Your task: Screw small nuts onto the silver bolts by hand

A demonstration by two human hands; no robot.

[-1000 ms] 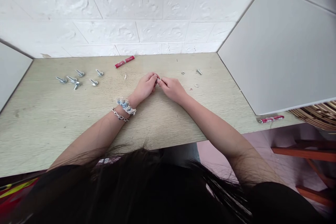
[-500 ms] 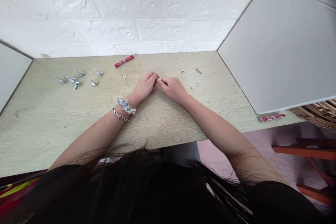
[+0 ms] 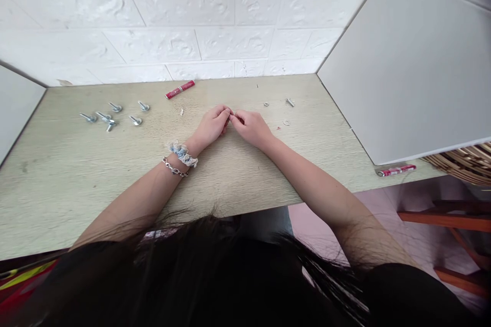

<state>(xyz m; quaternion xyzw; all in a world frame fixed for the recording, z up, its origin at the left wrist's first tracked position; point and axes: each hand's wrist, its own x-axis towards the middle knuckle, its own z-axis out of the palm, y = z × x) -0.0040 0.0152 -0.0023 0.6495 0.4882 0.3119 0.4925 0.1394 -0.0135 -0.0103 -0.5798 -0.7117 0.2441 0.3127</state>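
Note:
My left hand (image 3: 211, 125) and my right hand (image 3: 252, 127) meet fingertip to fingertip just above the tabletop. Both are closed in a pinch on a small silvery bolt, almost wholly covered by the fingers. To the right lie a loose nut (image 3: 266, 104), a bare bolt (image 3: 290, 102) and a thin washer (image 3: 286, 123). Over on the left are several bolts (image 3: 135, 120) with hardware at their head ends, some standing tilted, one group touching.
A red tube-like stick (image 3: 180, 90) lies near the white brick wall (image 3: 215, 0); a similar red stick (image 3: 396, 170) rests at the front right edge. White panels (image 3: 414, 71) bound the wooden table (image 3: 230, 173). A woven basket (image 3: 466, 163) sits at right.
The hands stay in nearly the same place. The right fingertips have shifted slightly around the bolt, so less of its metal shows. The loose hardware has not moved.

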